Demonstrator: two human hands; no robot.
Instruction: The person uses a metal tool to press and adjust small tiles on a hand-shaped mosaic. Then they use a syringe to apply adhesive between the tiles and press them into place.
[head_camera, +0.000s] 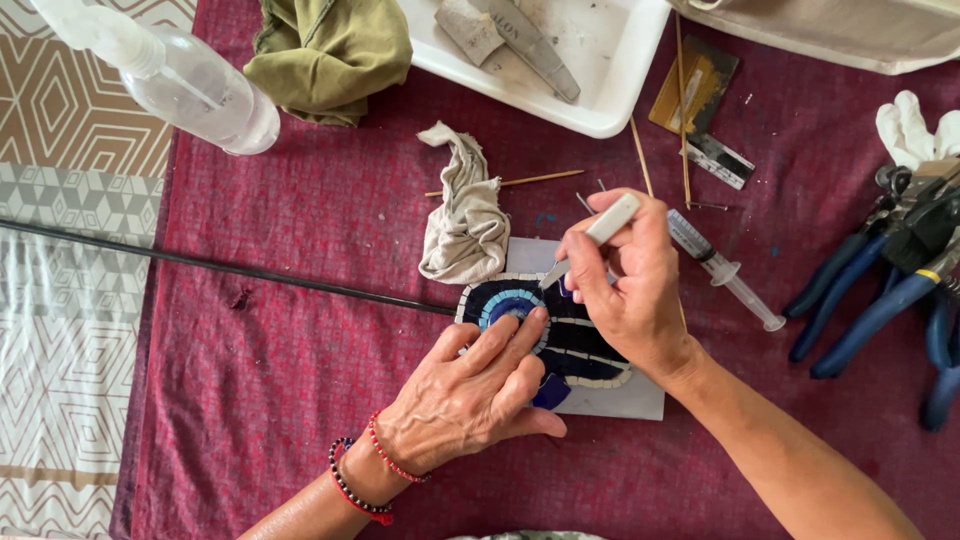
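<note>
1. The left hand (470, 395) lies flat, fingers spread open, pressing on the mosaic piece (545, 335) at the cloth's centre.
2. The right hand (630, 285) pinches a white tool (597, 235), tip touching the mosaic at 12 o'clock.
3. A rag (465, 215) lies at 11 o'clock and a syringe (725, 270) at 2 o'clock.

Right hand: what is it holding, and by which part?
The right hand grips a white-handled tool by its handle, tip on the mosaic. The left hand presses flat, holding nothing.
</note>
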